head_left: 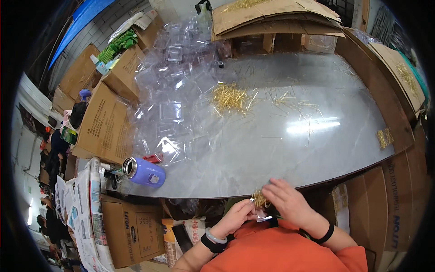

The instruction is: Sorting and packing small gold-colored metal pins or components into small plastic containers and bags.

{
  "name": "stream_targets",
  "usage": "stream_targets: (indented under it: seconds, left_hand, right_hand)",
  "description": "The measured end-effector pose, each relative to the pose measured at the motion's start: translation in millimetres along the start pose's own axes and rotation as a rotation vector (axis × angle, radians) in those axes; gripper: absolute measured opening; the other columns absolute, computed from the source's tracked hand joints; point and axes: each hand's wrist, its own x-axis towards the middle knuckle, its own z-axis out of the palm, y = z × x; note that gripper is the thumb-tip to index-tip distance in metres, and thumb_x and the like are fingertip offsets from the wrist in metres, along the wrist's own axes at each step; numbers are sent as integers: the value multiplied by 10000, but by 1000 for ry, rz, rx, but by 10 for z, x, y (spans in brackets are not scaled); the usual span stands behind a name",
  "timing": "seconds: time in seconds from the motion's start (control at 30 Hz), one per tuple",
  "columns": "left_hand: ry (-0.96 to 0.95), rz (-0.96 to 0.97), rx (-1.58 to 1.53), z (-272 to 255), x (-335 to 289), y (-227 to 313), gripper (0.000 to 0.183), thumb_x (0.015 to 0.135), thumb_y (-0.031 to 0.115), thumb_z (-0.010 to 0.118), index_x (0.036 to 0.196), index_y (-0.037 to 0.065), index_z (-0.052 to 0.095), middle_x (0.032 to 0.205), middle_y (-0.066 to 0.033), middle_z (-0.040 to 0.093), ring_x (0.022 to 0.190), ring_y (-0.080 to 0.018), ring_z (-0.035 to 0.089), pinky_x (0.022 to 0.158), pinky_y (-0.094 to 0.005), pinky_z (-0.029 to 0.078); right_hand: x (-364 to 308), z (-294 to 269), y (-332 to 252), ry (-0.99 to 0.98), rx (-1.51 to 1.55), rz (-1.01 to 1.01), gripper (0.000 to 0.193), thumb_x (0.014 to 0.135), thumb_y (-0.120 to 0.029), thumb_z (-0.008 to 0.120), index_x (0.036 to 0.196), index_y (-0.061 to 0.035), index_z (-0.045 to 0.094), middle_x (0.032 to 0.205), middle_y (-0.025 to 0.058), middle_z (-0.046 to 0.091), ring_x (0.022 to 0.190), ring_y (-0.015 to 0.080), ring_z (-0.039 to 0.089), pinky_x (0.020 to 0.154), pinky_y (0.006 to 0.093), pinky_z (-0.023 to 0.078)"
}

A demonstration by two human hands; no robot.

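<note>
Close to my body, at the table's near edge, my left hand [236, 216] pinches a small see-through plastic box [263, 218]. A bunch of thin gold wire pieces [259, 198] shows at the box's upper end, between my two hands. My right hand [286, 199] is beside the bunch, its fingers stretched out and fairly flat, the fingertips at the gold pieces. Whether the fingertips press on them is hard to make out. A larger loose pile of gold wire pieces [230, 99] lies mid-table, with single bent pieces [294, 102] scattered to its right.
Many see-through plastic boxes [171, 111] are heaped on the table's left side. A purple bottle [152, 176] without a lid lies at the near left corner. A gold bundle [385, 138] sits at the right edge. Cardboard boxes [106, 129] and flaps [276, 18] border the grey table [272, 154].
</note>
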Motion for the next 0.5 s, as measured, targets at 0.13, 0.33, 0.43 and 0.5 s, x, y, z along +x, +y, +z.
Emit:
stream_targets:
  seconds: [0.13, 0.33, 0.43, 0.5]
  left_hand:
    - [61, 59, -13, 214, -116, 43, 249, 1128, 187, 396, 1223, 30, 564, 1148, -29, 618, 1042, -104, 615, 1019, -332, 515]
    - [50, 179, 438, 202, -271, 254, 285, 1131, 173, 385, 1219, -19, 577, 1162, -60, 649, 1097, -120, 620, 972, -318, 524]
    - [120, 361, 704, 255, -77, 654, 274, 1128, 172, 413, 1137, -16, 612, 993, -12, 649, 915, -58, 598, 804, -249, 519]
    - [140, 222, 688, 389, 126, 1074, 248, 1106, 183, 455, 1135, -8, 611, 993, -54, 669, 872, -109, 639, 753, -282, 524]
  right_hand:
    - [-258, 149, -172, -3, 69, -50, 463, 870, -60, 624, 1327, 4, 600, 1335, 166, 604, 1314, 394, 553, 1112, 501, 474]
    - [-173, 30, -205, 60, 157, -29, 468, 868, -22, 633, 1332, 21, 585, 1337, 180, 589, 1305, 407, 556, 1107, 529, 473]
    - [104, -49, -148, 169, 115, -16, 447, 869, 22, 613, 1315, 22, 581, 1318, 185, 587, 1283, 420, 562, 1090, 536, 478]
    - [275, 8, -15, 217, 81, 72, 420, 872, 31, 608, 1292, 24, 588, 1305, 182, 588, 1276, 414, 564, 1094, 534, 473]
